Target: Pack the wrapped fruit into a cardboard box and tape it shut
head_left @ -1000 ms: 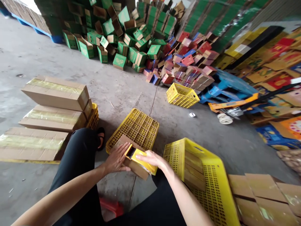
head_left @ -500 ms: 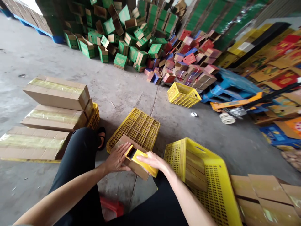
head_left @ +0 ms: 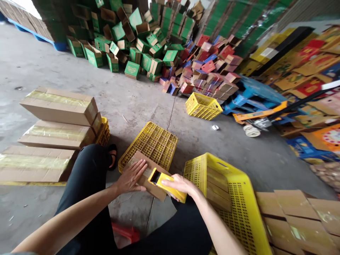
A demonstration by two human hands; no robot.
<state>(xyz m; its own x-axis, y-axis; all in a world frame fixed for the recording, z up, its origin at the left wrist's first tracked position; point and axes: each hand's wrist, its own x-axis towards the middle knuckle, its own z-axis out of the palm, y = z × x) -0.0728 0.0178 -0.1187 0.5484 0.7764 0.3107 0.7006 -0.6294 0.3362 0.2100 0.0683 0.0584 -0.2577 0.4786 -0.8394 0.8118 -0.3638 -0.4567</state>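
A brown cardboard box lies in front of me, its far end over an upturned yellow crate. My left hand lies on the box's top with fingers stretched out. Clear tape seems to run from near those fingers toward a yellow tape dispenser. My right hand is wrapped round the dispenser and holds it over the near part of the box. The dispenser's dark front opening faces my left hand. The underside of the box is hidden.
Taped boxes are stacked at left on yellow crates. On the right, a yellow crate lies tipped with cardboard inside, beside more boxes. A red stool shows below. Beyond are a small yellow crate, a pallet jack and piled cartons.
My right hand has drawn the tape dispenser right and slightly toward me along the box, away from my left hand. The left hand stays on the box. The view has shifted slightly.
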